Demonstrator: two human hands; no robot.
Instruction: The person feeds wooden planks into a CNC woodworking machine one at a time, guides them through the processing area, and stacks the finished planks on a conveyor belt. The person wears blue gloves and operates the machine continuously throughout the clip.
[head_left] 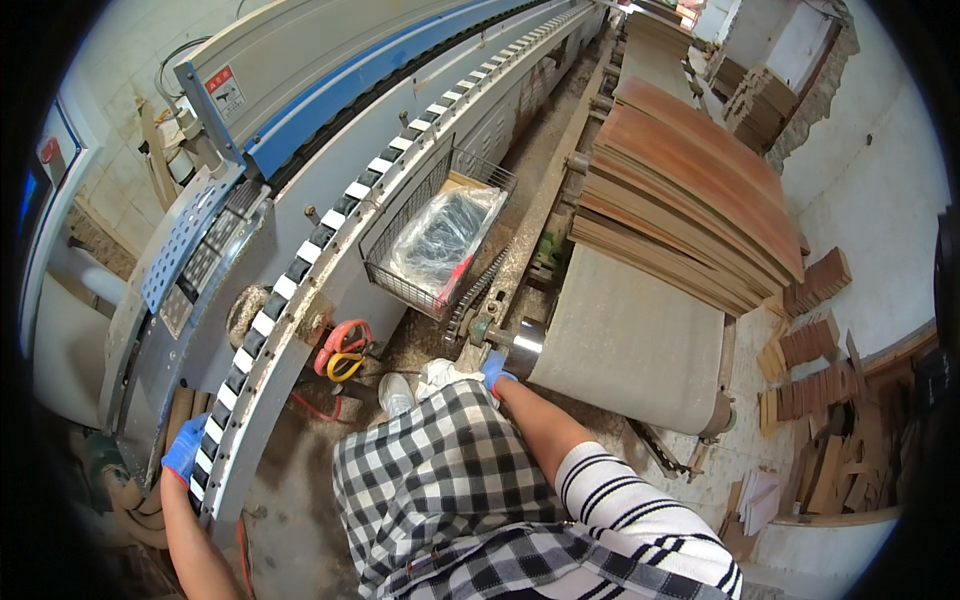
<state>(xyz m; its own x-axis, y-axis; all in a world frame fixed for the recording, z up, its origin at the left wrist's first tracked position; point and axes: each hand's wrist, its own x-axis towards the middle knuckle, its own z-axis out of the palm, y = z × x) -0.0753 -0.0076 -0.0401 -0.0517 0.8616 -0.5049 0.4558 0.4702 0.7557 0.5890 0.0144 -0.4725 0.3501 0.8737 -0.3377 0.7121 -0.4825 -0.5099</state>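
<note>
My left hand point(185, 450), in a blue glove, lies against the outer side of the black-and-white roller track point(262, 325), near its close end. Its fingers are stretched along the edge and hold nothing that I can see. My right hand point(494, 372), also blue-gloved, is by my knee under a checked black-and-white apron point(440, 450). Its fingers are closed on a crumpled white cloth point(447, 376), though part of the grip is hidden. Just beyond that hand is the shiny end roller point(527, 345) of a belt conveyor point(630, 335).
Stacked brown boards point(690, 180) lie on the conveyor. A wire basket point(440, 235) with a plastic-wrapped bundle hangs on the machine's side. Below it hang red-handled scissors point(342, 345) and a yellow-handled tool point(345, 367). Wooden pieces point(808, 345) lie along the right wall.
</note>
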